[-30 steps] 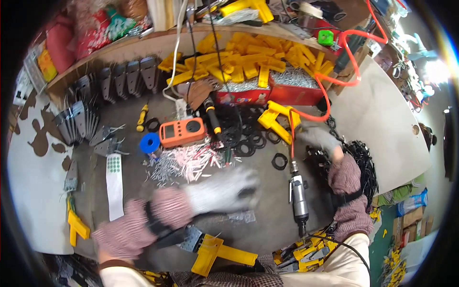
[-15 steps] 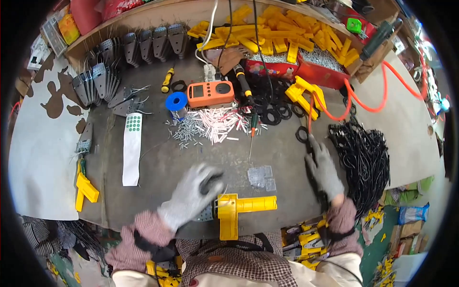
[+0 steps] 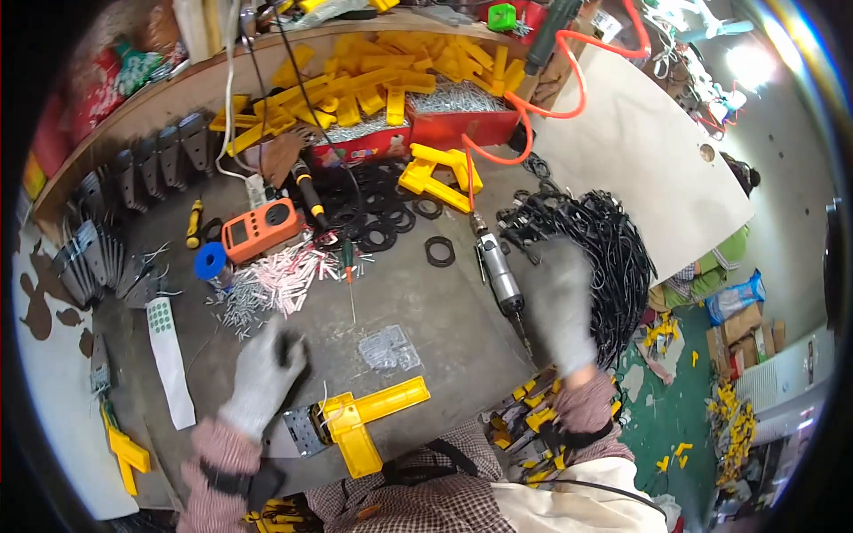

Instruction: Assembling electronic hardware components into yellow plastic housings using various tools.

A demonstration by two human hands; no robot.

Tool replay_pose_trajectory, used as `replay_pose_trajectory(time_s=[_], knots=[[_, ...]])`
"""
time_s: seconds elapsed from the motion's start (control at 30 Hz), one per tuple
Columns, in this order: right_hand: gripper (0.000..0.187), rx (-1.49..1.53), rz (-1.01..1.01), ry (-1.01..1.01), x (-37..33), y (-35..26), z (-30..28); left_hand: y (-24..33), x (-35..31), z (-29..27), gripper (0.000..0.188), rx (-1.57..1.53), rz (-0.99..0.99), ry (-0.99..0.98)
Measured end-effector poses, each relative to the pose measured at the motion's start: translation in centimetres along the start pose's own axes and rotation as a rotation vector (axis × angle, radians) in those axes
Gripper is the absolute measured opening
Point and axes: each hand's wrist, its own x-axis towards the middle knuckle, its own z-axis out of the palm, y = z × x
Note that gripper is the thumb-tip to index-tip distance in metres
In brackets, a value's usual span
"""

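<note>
My gloved left hand [image 3: 267,377] hovers over the table with its fingers loosely curled and apart; I see nothing in them. Just below it, a perforated metal plate [image 3: 305,433] is joined to a yellow plastic part [image 3: 355,435] near the table's front edge. My gloved right hand [image 3: 564,306] is smeared by motion at the left side of a heap of black cables [image 3: 613,266]. Its fingers are too blurred to read. Beside it lies a silver air screwdriver [image 3: 502,280] on an orange coiled hose [image 3: 569,98]. A small clear plastic bag [image 3: 388,349] lies between the hands.
Screws [image 3: 249,306] and pink-white tubes [image 3: 298,275] lie beside an orange meter [image 3: 262,231] and a blue solder spool [image 3: 211,262]. A screwdriver [image 3: 348,262] and black rings [image 3: 439,251] lie nearby. Yellow parts [image 3: 373,80] and red boxes [image 3: 471,129] stand behind.
The view has turned to the right, so the table appears shifted left. My right hand has moved right toward the cables, and the air screwdriver now shows. My left hand stays near the metal plate.
</note>
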Motion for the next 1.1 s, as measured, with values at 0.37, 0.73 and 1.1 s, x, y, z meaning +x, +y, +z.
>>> replay_pose_trajectory(time_s=[0.37, 0.73, 1.1], knots=[[0.042, -0.442, 0.059, -0.029, 4.6, 18.4, 0.8, 0.1, -7.6, -0.1, 0.021, -0.106, 0.014, 0.138], [0.03, 0.908, 0.656, -0.448, 9.2, 5.8, -7.7, -1.1, -6.5, -0.6, 0.014, -0.026, -0.073, 0.234], [0.029, 0.386, -0.028, 0.037, 7.9, -6.8, 7.2, -1.2, -7.7, -0.5, 0.013, -0.031, -0.079, 0.241]])
